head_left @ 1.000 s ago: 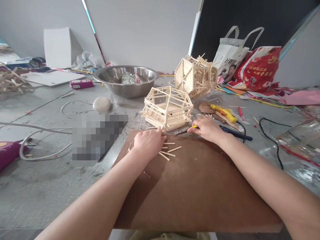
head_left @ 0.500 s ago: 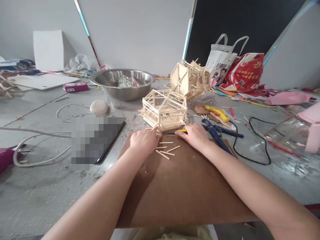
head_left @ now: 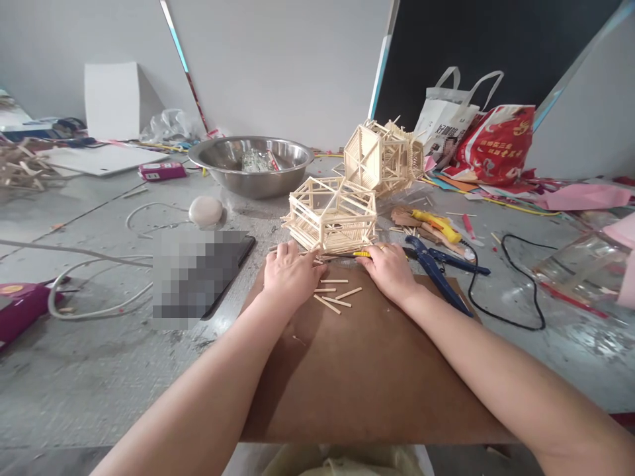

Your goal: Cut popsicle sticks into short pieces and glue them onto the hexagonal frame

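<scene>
My left hand (head_left: 292,274) rests at the far edge of a brown board (head_left: 387,377), thumb and index finger closed on a thin wooden stick (head_left: 321,256), mostly covered by the fingers. Opposite it, my right hand (head_left: 389,268) grips a slim tool with a yellow handle (head_left: 362,254); its dark, narrow end points at the left fingertips. Several short cut sticks (head_left: 337,292) lie on the board between the hands. Just beyond my fingers sits an open hexagonal frame of wooden sticks (head_left: 331,215). Blue-handled pliers (head_left: 436,268) lie beside my right hand.
A larger stick structure (head_left: 381,158) stands behind the frame, near a steel basin (head_left: 253,175). A partly blurred phone (head_left: 233,264) and white cable lie left. On the right are a yellow glue gun (head_left: 436,225) with black cord, a clear plastic container (head_left: 575,264) and bags (head_left: 501,145).
My right hand has drawn closer to my left, bringing the yellow-handled tool with it. My left fingers have spread a little over the board's edge. The view has shifted slightly.
</scene>
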`<state>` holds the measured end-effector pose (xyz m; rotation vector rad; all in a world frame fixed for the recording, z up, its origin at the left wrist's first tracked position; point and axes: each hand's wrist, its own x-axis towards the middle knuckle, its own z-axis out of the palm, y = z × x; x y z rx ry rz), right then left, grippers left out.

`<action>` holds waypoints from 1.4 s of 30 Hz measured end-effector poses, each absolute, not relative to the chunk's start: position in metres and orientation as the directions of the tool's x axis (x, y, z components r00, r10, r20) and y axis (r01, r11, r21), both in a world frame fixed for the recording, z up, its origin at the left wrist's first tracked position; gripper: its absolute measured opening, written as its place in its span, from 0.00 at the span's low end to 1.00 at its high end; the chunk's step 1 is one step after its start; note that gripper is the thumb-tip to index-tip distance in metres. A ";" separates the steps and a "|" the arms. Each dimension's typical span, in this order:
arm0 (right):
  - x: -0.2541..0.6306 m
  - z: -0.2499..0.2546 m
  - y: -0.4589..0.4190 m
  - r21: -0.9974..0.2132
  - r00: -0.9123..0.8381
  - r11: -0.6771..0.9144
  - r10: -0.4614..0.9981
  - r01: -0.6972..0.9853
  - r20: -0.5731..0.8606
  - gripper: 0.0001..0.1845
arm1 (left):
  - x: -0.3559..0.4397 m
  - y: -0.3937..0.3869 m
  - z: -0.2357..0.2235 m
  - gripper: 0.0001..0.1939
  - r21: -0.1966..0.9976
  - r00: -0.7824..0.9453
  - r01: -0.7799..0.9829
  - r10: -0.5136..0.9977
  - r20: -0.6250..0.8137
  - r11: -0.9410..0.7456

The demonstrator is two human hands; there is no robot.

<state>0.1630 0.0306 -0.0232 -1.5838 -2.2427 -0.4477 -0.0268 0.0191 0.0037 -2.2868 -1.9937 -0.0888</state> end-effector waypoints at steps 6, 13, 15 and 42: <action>0.164 -0.021 0.029 0.065 -0.309 0.314 0.842 0.947 0.443 0.16 | -0.033 0.025 -0.002 0.24 0.031 0.197 0.980 0.979 0.049 -0.198; 0.167 -0.021 0.029 0.097 -0.309 0.297 0.841 0.950 0.444 0.18 | -0.034 0.028 -0.003 0.24 0.035 0.255 0.966 0.966 0.049 -0.256; 0.167 -0.022 0.029 0.118 -0.306 0.283 0.845 0.952 0.438 0.18 | -0.034 0.028 -0.003 0.24 0.037 0.252 0.967 0.967 0.041 -0.253; 0.163 -0.018 0.026 0.219 -0.345 0.283 0.874 0.934 0.341 0.17 | -0.037 0.033 -0.004 0.27 0.076 0.277 0.957 0.960 0.040 -0.279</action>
